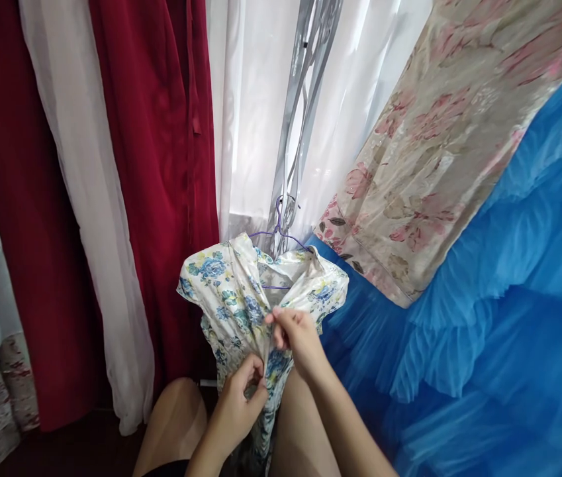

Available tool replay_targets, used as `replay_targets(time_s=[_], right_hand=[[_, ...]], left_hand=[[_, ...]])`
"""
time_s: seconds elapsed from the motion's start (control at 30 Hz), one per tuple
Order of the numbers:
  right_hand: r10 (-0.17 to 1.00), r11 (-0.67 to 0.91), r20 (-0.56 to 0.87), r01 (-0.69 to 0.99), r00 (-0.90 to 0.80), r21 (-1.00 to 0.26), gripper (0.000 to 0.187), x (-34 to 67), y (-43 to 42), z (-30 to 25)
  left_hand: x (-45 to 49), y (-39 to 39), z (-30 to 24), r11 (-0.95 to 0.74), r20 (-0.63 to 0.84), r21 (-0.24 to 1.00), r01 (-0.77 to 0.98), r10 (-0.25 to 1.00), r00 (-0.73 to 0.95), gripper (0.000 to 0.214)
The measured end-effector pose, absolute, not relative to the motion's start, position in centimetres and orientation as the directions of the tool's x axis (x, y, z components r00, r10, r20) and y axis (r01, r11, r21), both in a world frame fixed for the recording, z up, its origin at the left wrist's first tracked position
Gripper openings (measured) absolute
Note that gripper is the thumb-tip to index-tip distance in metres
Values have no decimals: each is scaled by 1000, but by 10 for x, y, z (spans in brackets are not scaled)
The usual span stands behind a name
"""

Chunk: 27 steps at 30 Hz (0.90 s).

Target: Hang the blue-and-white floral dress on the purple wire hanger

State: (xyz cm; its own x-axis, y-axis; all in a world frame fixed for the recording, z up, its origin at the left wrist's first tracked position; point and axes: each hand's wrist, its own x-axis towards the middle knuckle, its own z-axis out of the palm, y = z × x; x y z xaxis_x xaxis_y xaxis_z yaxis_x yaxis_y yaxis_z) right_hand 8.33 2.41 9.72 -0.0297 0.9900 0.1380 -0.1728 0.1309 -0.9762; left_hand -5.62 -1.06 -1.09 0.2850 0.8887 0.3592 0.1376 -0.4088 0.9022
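A white dress with blue flowers and short sleeves hangs in front of me on a purple wire hanger. Its lower part falls between my knees. My right hand pinches the front edge at the bottom of the V-shaped neckline. Lower down and to the left, my left hand is closed in a pinch on the front of the same dress. The fabric is drawn into folds between the two hands. Whether a button or other fastening sits under the fingertips is too small to make out.
Grey ribbons hang above the hanger before a white curtain. Dark red cloth and sheer pale cloth hang at left. On the right are a pink-flowered beige garment and blue ruffled tulle.
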Motion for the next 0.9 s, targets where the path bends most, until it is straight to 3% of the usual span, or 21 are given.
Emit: replay_targets(time_s=[0.27, 0.47, 0.6, 0.7, 0.77, 0.9], right_hand=[[976, 216, 217, -308, 31, -927, 25, 96, 87, 180], [945, 324, 311, -168, 101, -931, 27, 90, 71, 177], [918, 386, 370, -103, 142, -917, 28, 90, 56, 162], [911, 405, 393, -91, 128, -910, 29, 90, 48, 163], [893, 444, 433, -91, 118, -891, 30, 90, 44, 167], [864, 501, 495, -49, 94, -864, 33, 90, 45, 165]], left_hand=[[-51, -14, -4, -387, 297, 908, 161, 865, 404, 8], [-44, -14, -7, -443, 362, 879, 175, 860, 360, 9], [-57, 2, 53, -587, 533, 779, 221, 805, 261, 10], [-67, 26, 122, -722, 717, 646, 247, 685, 128, 22], [-69, 42, 163, -781, 760, 562, 273, 618, 202, 31], [-61, 59, 202, -847, 714, 417, 328, 529, 459, 21]])
